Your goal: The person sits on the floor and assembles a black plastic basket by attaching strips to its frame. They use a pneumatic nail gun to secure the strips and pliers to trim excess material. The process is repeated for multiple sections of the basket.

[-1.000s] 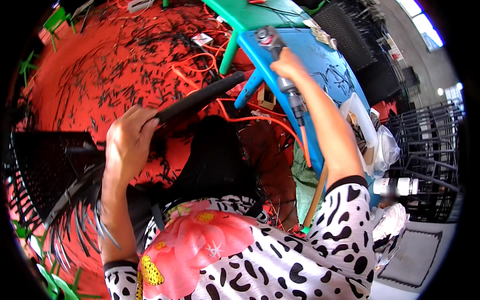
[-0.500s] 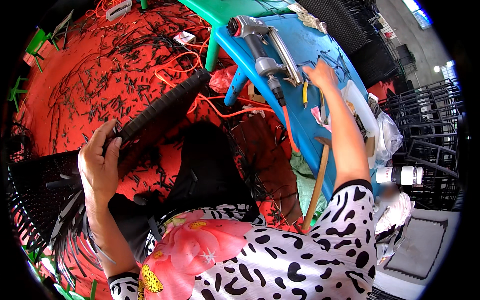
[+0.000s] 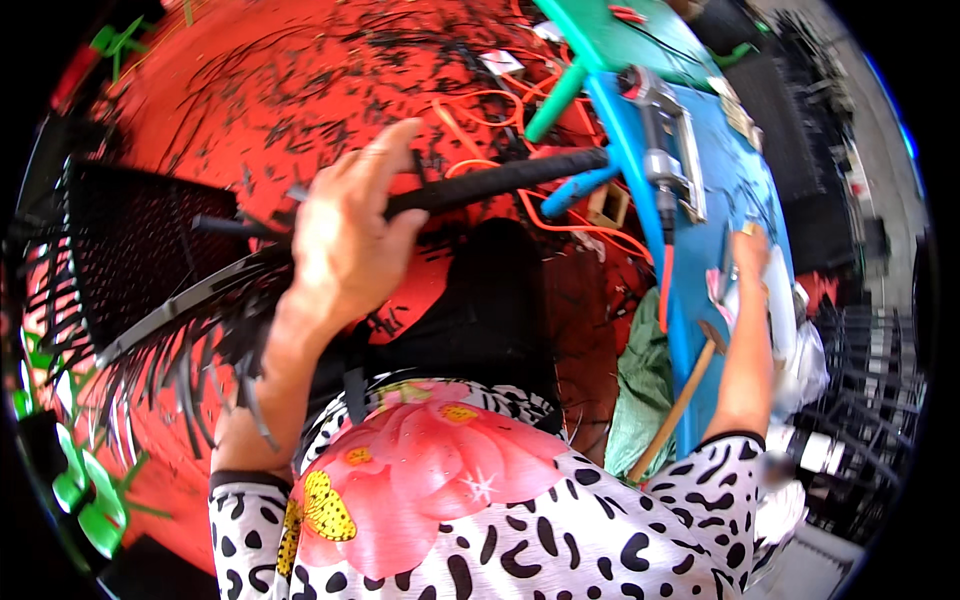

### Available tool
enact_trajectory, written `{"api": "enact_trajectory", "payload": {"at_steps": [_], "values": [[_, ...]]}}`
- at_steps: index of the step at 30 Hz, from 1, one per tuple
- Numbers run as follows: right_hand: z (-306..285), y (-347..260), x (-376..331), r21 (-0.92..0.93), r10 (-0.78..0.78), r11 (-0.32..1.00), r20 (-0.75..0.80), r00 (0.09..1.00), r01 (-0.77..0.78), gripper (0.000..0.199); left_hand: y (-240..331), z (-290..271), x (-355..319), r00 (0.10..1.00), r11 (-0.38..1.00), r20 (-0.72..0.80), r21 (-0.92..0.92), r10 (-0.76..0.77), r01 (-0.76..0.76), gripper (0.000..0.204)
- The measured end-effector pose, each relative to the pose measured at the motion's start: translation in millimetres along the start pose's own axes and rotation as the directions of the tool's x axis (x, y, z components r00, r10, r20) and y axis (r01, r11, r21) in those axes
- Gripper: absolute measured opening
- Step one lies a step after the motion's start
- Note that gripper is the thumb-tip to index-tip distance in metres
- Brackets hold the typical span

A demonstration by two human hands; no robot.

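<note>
1. Two hands in view. Left hand [image 3: 345, 245] raised mid-frame, fingers curled loosely over a long black rod [image 3: 500, 182]; thumb side wrapped, index finger stretched up and off it.
2. Black rod: matte, textured like woven or ribbed wrap, round section, running from hand up-right toward blue table [image 3: 735, 190]; far end blunt, just beside the table's edge.
3. Behind left hand, joined to rod's near end: black woven mesh panel [image 3: 140, 250], w/ loose black plastic strips [image 3: 190, 370] fanning down-left, unwoven, ends free.
4. Right hand [image 3: 752, 255] out on blue table, fingers on small items there; open or closed — cannot tell, too small & partly hidden.
5. Metal power tool [image 3: 665, 150], silver, lying on table edge above right hand, apart from it.
6. Wooden handle [image 3: 675, 410] leaning against table side below right forearm, next to a green cloth [image 3: 640, 390].
7. Red floor [image 3: 250, 90] littered w/ short black offcuts; orange cord [image 3: 560, 215] looping under rod.
8. Green table [image 3: 600, 30] at top, leg slanting down toward rod's far end.
9. Lap: black trousers, spotted top w/ pink flower print.
</note>
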State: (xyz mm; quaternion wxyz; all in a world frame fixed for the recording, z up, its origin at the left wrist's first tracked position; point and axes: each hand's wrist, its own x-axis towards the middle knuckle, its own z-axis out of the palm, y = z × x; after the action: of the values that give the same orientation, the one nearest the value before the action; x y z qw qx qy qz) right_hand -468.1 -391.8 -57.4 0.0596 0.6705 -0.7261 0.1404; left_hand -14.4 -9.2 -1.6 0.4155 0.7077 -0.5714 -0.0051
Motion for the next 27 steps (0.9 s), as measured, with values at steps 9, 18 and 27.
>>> {"api": "enact_trajectory", "payload": {"at_steps": [9,18,27], "values": [[-137,-236,-162,0.466,-0.94,0.187,-0.17,0.295,0.865,0.052,-5,-4,-4,0.997,0.995,-0.039,-0.071,0.067,-0.07,0.072],[-138,-286,-202,0.245,-0.991,-0.117,-0.091,-0.097,0.963,0.055,-5,2,-8,0.986,0.988,-0.103,-0.058,0.135,-0.141,0.073],[-140,-300,-213,0.214,-0.982,-0.176,-0.102,-0.157,0.961,0.049,-4,0,-7,0.996,0.994,-0.052,-0.082,0.07,-0.074,0.074]]}}
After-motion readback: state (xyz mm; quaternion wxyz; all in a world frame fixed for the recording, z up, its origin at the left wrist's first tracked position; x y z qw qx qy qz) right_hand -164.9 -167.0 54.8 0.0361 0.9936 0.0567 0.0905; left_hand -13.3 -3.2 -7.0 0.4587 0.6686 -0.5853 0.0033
